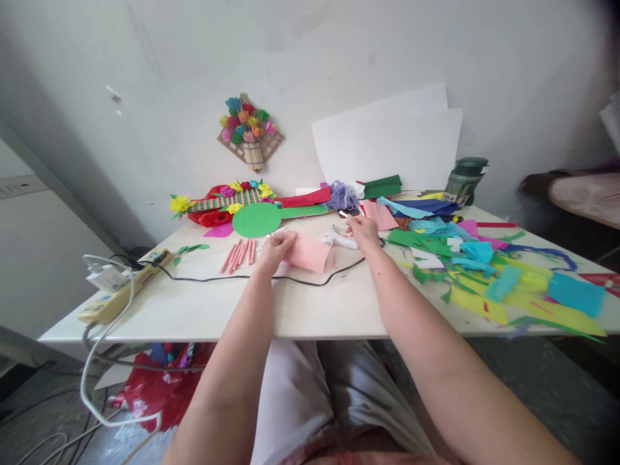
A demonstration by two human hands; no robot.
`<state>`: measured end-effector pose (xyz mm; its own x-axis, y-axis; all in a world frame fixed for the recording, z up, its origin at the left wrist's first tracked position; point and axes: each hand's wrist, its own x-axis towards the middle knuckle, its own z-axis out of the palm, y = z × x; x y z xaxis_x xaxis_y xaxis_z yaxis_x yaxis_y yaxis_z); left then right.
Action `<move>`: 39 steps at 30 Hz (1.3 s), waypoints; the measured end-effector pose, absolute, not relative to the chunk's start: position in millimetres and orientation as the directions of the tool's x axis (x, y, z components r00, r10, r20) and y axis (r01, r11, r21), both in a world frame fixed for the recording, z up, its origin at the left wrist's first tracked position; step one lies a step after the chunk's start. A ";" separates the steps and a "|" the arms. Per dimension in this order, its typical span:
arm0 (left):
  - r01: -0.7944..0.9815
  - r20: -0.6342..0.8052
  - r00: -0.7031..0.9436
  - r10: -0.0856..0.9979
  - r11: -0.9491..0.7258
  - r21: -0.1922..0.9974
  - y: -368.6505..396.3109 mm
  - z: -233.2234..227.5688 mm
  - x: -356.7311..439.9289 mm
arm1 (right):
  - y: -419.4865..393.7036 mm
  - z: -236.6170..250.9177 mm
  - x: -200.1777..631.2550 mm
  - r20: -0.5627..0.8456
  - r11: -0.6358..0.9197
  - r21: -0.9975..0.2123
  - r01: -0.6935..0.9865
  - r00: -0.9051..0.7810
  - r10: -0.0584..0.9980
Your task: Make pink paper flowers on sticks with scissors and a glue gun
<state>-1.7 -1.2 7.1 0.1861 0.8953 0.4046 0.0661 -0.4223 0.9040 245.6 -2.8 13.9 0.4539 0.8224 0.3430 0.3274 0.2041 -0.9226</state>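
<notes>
My left hand (276, 250) holds a pink paper sheet (310, 253) by its left edge, just above the white table (203, 303). My right hand (362, 231) reaches further back and touches a white glue gun (340, 240) lying on the table; whether its fingers grip it is unclear. A small shiny object sits at my right fingertips near the back, too small to tell. Several rolled pink paper sticks (238, 254) lie left of my left hand. A black cable (232, 278) runs across the table under the pink sheet.
A green paper disc (256, 219) and paper-flower crafts (223, 200) lie at the back. Colourful paper scraps (504, 278) cover the right side. A power strip (123, 294) with cables sits at the left edge. A dark green jar (465, 179) and white sheets (397, 142) stand against the wall.
</notes>
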 end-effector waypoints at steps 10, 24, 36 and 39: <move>0.164 0.388 0.119 0.914 -0.404 0.900 -3.5 8.1 4.3 | -17.4 19.6 218.2 0.354 0.345 -0.933 0.101 0.103 0.929; 0.610 0.494 0.236 0.837 -0.523 0.595 -2.1 7.1 10.9 | -35.2 30.8 206.3 0.209 0.199 -0.978 -0.063 -0.299 0.931; 0.456 0.506 0.036 0.862 -0.465 0.759 3.8 5.0 10.4 | -33.0 26.2 205.6 0.157 0.167 -0.986 -0.006 -0.380 0.911; 0.346 0.586 -0.054 0.808 -0.536 0.770 1.9 6.8 9.4 | -28.0 24.2 208.7 0.219 0.216 -0.976 -0.042 -0.257 0.941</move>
